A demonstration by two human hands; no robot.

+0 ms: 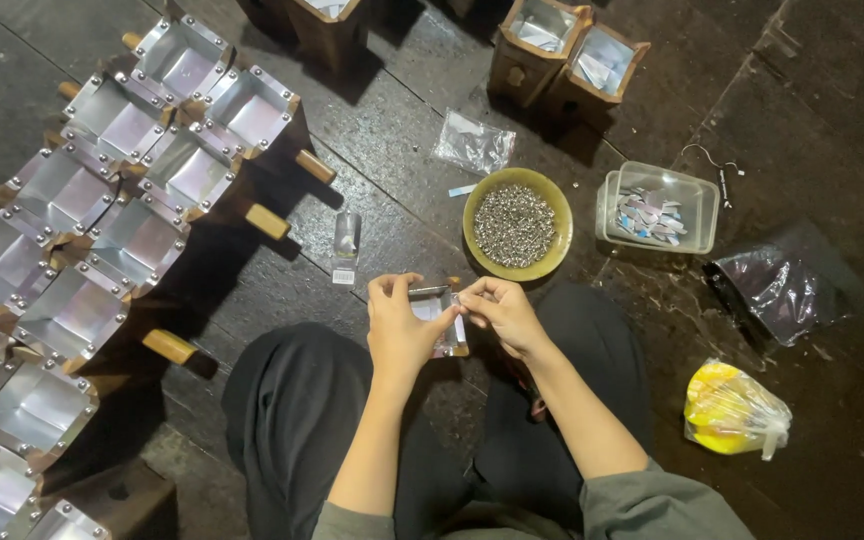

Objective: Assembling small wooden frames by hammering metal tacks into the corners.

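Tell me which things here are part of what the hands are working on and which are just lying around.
In use: left hand, right hand, small metal-lined box, bowl of studs, finished boxes.
Lying about: yellow bag, black bag, clear tub.

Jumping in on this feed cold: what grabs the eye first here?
The rows of shiny metal-lined wooden boxes filling the floor at left stand out most. At centre, the left hand and right hand hold one small box between them, just below a yellow bowl of small silver studs.
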